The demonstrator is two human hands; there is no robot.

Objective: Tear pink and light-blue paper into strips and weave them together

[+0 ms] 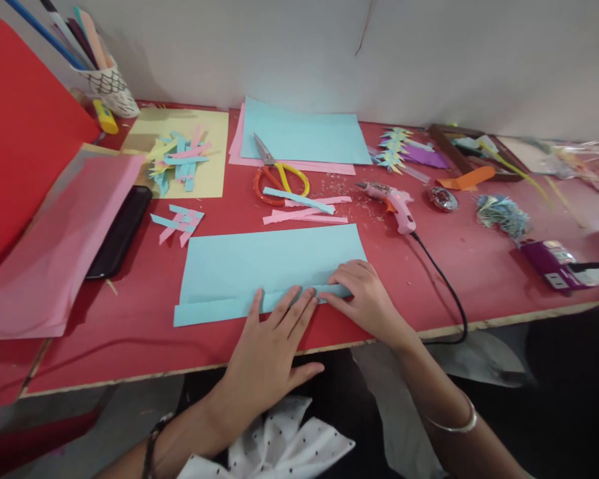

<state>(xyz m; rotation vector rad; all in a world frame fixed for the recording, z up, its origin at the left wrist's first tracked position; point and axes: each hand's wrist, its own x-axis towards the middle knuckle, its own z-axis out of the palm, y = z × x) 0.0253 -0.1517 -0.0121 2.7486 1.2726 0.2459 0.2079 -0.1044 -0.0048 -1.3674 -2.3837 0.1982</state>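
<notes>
While hands (pixel 319 313) press blue paper (pixel 259 266), scissors (pixel 274 174) lie beyond.

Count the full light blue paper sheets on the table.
2: one light blue sheet under both hands at the near edge, another blue sheet by the wall behind the scissors. More may be hidden.

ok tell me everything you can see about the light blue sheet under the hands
The light blue sheet is thin paper, rectangular, lying flat on the red table near its front edge. Its near long edge is folded up into a narrow strip. The left hand presses fingers on the fold's middle; the right hand presses the strip's right end. Nothing else rests on it; pink and blue strips lie just beyond.
</notes>
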